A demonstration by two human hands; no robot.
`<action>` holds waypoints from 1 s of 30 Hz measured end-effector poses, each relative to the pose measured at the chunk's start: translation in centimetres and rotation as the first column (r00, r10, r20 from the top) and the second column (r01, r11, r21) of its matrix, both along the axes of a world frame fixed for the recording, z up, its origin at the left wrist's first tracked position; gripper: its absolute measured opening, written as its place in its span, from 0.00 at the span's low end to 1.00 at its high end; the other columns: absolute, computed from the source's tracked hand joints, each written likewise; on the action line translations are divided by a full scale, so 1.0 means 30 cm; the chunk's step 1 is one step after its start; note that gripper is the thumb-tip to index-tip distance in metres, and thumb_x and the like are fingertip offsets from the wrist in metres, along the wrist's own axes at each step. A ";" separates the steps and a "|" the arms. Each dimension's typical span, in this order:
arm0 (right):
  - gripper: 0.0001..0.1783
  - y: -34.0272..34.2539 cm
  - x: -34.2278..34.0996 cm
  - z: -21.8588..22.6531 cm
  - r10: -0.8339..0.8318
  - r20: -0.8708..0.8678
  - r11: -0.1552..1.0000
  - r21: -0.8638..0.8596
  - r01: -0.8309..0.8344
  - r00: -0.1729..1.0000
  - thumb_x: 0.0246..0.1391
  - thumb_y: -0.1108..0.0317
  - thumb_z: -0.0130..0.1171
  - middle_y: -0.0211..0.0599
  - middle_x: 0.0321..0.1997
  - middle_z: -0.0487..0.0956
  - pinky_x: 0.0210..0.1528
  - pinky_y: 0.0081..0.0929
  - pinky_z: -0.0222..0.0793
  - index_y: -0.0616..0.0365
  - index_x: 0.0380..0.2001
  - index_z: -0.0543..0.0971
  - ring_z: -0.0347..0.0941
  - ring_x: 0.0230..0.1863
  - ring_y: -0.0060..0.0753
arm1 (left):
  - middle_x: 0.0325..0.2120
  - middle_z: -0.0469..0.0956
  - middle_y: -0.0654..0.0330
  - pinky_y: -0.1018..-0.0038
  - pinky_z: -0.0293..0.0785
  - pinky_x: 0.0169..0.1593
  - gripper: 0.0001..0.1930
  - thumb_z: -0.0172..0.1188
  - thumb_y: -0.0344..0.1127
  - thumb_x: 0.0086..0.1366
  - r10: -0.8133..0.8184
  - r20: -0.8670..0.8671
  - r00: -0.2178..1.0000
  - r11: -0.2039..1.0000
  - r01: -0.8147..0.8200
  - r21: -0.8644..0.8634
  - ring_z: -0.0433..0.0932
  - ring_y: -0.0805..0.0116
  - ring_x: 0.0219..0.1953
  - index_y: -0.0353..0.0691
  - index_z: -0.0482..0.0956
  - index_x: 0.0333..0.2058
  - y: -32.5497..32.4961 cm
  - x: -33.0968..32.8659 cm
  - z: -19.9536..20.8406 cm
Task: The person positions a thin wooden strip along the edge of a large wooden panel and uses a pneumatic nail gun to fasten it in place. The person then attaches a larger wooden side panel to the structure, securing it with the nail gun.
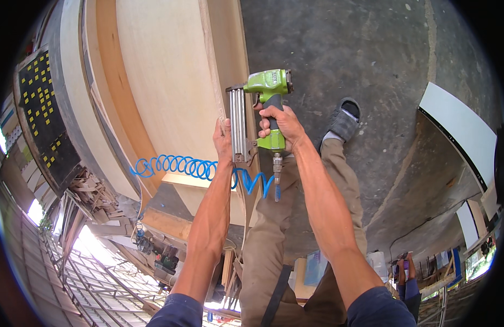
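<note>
My right hand [284,126] is wrapped round the dark grip of a green pneumatic nail gun [265,82]. The gun's silver magazine [238,125] stands along the edge of a large pale plywood piece [159,65], its nose against that edge. My left hand [223,143] pinches the edge of the plywood just left of the magazine, fingers closed on it. From the fitting under the grip, a coiled blue air hose [181,165] runs left, behind my left forearm and over the wood.
Grey concrete floor [317,49] lies right of the wood, with my sandalled foot [344,122] on it. A white panel [459,131] stands farther right. Wood scraps [94,196] are heaped at left, near a black sheet with yellow squares [45,109]. Another person [408,280] is at lower right.
</note>
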State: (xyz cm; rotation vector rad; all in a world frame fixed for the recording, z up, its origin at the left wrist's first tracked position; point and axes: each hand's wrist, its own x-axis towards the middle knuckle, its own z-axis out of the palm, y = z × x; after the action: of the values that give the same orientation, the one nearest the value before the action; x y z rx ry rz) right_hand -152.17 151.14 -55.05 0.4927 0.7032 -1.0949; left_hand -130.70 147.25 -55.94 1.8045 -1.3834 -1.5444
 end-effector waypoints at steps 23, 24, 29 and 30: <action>0.17 0.263 0.168 0.121 -0.066 0.090 0.990 0.132 0.054 0.994 0.59 0.72 0.58 0.31 0.21 0.74 0.28 0.33 0.75 0.64 0.51 0.76 0.71 0.18 0.27 | 0.48 0.80 0.61 0.73 0.75 0.51 0.34 0.49 0.63 0.76 -0.005 -0.007 1.000 0.975 0.006 0.222 0.77 0.73 0.46 0.39 0.71 0.64 0.115 0.160 0.015; 0.17 0.267 0.175 0.120 -0.071 0.091 0.990 0.127 0.059 0.993 0.59 0.72 0.58 0.31 0.21 0.73 0.28 0.33 0.74 0.64 0.51 0.76 0.71 0.18 0.27 | 0.49 0.80 0.60 0.73 0.74 0.52 0.36 0.50 0.65 0.75 0.002 0.000 1.000 0.963 -0.002 0.269 0.77 0.72 0.47 0.40 0.69 0.66 0.129 0.172 0.016; 0.16 0.237 0.165 0.135 -0.065 0.088 0.993 0.103 0.056 0.994 0.61 0.72 0.56 0.30 0.19 0.71 0.27 0.30 0.71 0.64 0.52 0.74 0.69 0.20 0.26 | 0.34 0.78 0.69 0.81 0.73 0.33 0.30 0.46 0.63 0.77 0.073 -0.131 0.989 0.969 -0.040 0.243 0.74 0.83 0.31 0.41 0.73 0.58 0.160 0.122 0.024; 0.16 0.229 0.158 0.133 -0.062 0.081 0.993 0.101 0.054 0.995 0.61 0.72 0.56 0.30 0.19 0.71 0.27 0.30 0.71 0.64 0.52 0.74 0.69 0.20 0.26 | 0.33 0.78 0.69 0.81 0.73 0.33 0.29 0.46 0.62 0.77 0.100 -0.156 0.983 0.962 -0.055 0.269 0.74 0.82 0.31 0.41 0.74 0.57 0.159 0.119 0.016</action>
State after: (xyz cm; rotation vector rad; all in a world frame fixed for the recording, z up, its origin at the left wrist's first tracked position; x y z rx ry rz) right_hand -147.43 158.00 -51.04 0.6440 0.6746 -1.0908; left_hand -127.15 152.03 -55.46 1.8015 -1.0576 -1.8633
